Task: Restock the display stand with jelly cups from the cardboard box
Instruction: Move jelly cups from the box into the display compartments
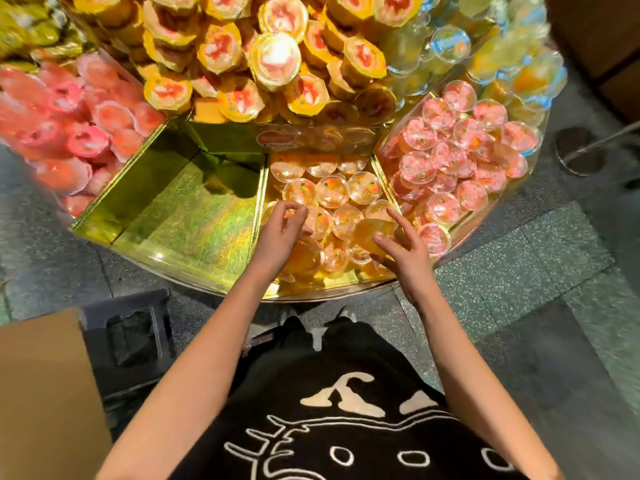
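Now both hands are low over the middle compartment of the display stand, a gold-lined bay on the bottom tier. This bay is packed with clear jelly cups of orange jelly, most sitting lid-up in rows, with a few lying at angles near the front edge.

The right hand has a tilted cup caught between its outstretched forefinger and thumb. The other fingers are spread apart beside it, and the cup's base is turned toward the camera. The left hand hovers at the left side of the same bay. Its fingers are curled inward, with thumb and forefinger tips close together. Another cup lies just under its palm, but I cannot tell whether the hand grips anything.

Left of this bay, a neighbouring compartment shows its shiny gold floor. To the right, a third bay holds pink-lidded cups, heaped loosely. On the tier above sit yellow-rimmed cups in a dense pile. Blurred pink packs lie to their left and blue-edged cups to their right.

The cardboard box stands at the lower left on the speckled floor, well apart from both hands; only one plain brown side is seen. A dark plastic stool sits just beside it, between box and stand. The person wears a black top with white line drawings.
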Available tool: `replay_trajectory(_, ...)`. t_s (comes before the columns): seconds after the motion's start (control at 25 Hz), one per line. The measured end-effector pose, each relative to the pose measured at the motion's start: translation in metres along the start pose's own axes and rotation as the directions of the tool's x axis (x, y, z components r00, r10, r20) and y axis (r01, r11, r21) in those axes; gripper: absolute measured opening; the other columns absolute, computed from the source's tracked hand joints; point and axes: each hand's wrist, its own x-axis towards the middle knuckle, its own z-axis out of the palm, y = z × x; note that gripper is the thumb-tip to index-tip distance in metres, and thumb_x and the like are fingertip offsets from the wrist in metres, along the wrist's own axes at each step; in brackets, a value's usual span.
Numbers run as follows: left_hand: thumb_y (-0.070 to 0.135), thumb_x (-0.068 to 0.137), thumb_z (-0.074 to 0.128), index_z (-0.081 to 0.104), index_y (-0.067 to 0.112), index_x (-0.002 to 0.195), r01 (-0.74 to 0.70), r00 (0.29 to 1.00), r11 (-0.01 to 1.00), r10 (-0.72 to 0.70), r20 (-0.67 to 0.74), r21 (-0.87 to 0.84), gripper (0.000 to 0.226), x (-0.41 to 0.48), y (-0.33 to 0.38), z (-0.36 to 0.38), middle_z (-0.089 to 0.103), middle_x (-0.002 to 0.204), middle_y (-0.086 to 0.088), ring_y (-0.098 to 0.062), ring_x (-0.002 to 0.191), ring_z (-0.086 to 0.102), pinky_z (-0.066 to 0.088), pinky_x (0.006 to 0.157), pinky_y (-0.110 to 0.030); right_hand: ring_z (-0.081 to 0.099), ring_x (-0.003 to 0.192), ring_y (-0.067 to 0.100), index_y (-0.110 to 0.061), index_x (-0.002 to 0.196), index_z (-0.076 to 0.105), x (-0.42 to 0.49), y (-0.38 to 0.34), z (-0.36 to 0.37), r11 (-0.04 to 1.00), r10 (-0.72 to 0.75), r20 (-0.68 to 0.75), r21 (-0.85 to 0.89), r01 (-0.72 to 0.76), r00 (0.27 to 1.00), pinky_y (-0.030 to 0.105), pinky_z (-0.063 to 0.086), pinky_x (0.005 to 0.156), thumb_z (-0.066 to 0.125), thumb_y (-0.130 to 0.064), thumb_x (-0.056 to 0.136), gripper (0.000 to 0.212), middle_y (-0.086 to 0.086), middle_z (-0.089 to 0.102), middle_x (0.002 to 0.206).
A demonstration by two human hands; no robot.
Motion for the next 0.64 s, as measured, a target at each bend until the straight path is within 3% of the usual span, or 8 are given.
replay_trajectory(0.08, 0.050, 0.095, 0.046, 0.047, 0.026, 0.136, 0.044, 0.999, 0.999, -0.044, 0.011, 0.021, 0.047, 0.002, 0.005, 0.006, 0.065, 0.124, -0.008, 0.001, 0.089, 0.064, 0.047, 0.086, -0.021, 0.047, 0.130, 0.033, -0.050, 0.109, 0.063, 0.006, 0.005, -0.015, 0.995, -0.017, -0.025, -0.101, 0.014, 1.000, 0.039, 0.059, 0.082, 0.080, -0.014, 0.078, 0.050, 0.013, 0.046, 0.141)
replay_trajectory(0.16, 0.052, 0.091, 0.050, 0.045, 0.026, 0.145, 0.049, 0.998, 0.998, -0.051, 0.048, 0.045, 0.059, 0.003, 0.008, 0.014, 0.057, 0.135, -0.002, -0.003, 0.110, 0.058, 0.041, 0.098, -0.027, 0.047, 0.128, 0.032, -0.051, 0.107, 0.060, 0.014, 0.008, -0.026, 0.970, -0.014, 0.001, -0.243, 0.013, 1.000, 0.048, 0.055, 0.091, 0.079, -0.011, 0.078, 0.054, 0.005, 0.046, 0.140)
replay_trajectory(0.24, 0.054, 0.086, 0.052, 0.055, 0.022, 0.137, 0.073, 0.996, 0.995, -0.077, 0.046, 0.066, 0.061, 0.003, 0.008, 0.023, 0.053, 0.140, 0.001, -0.013, 0.126, 0.049, 0.037, 0.100, -0.028, 0.047, 0.126, 0.029, -0.054, 0.110, 0.055, 0.022, 0.010, -0.033, 0.904, 0.010, 0.065, -0.427, 0.018, 0.998, 0.054, 0.049, 0.098, 0.080, -0.014, 0.076, 0.059, -0.001, 0.047, 0.135)
replay_trajectory(0.32, 0.050, 0.087, 0.055, 0.064, 0.018, 0.127, 0.117, 0.993, 0.990, -0.116, -0.027, 0.072, 0.052, 0.002, 0.008, 0.031, 0.057, 0.138, -0.002, -0.015, 0.123, 0.050, 0.036, 0.095, -0.025, 0.044, 0.128, 0.025, -0.057, 0.121, 0.048, 0.029, 0.013, -0.035, 0.793, 0.062, 0.166, -0.607, 0.052, 0.984, 0.051, 0.046, 0.104, 0.078, -0.016, 0.075, 0.068, 0.003, 0.038, 0.142)
replay_trajectory(0.4, 0.042, 0.089, 0.061, 0.066, 0.017, 0.123, 0.163, 0.980, 0.985, -0.157, -0.121, 0.049, 0.043, -0.002, 0.006, 0.033, 0.060, 0.134, -0.005, -0.013, 0.117, 0.052, 0.037, 0.093, -0.024, 0.037, 0.133, 0.023, -0.048, 0.140, 0.037, 0.032, 0.018, -0.029, 0.631, 0.063, 0.274, -0.756, 0.174, 0.960, 0.045, 0.042, 0.108, 0.075, -0.016, 0.077, 0.080, 0.002, 0.028, 0.149)
replay_trajectory(0.52, 0.033, 0.082, 0.074, 0.066, 0.016, 0.125, 0.215, 0.948, 0.977, -0.213, -0.238, -0.017, 0.046, -0.013, 0.002, 0.026, 0.067, 0.121, -0.008, -0.012, 0.102, 0.059, 0.048, 0.095, -0.030, 0.022, 0.140, 0.025, -0.021, 0.152, 0.028, 0.042, 0.035, -0.013, 0.220, -0.022, 0.479, -0.854, 0.471, 0.878, 0.045, 0.024, 0.117, 0.070, -0.027, 0.082, 0.081, 0.005, 0.033, 0.149)
replay_trajectory(0.64, 0.055, 0.066, 0.082, 0.069, 0.025, 0.120, 0.216, 0.905, 0.976, -0.189, -0.381, 0.027, 0.063, -0.031, -0.006, 0.019, 0.071, 0.111, 0.001, -0.012, 0.103, 0.065, 0.051, 0.098, -0.037, 0.019, 0.144, 0.033, -0.012, 0.149, 0.034, 0.055, 0.051, 0.001, 0.016, 0.031, 0.615, -0.788, 0.615, 0.788, 0.049, 0.019, 0.118, 0.070, -0.028, 0.083, 0.076, 0.011, 0.038, 0.150)
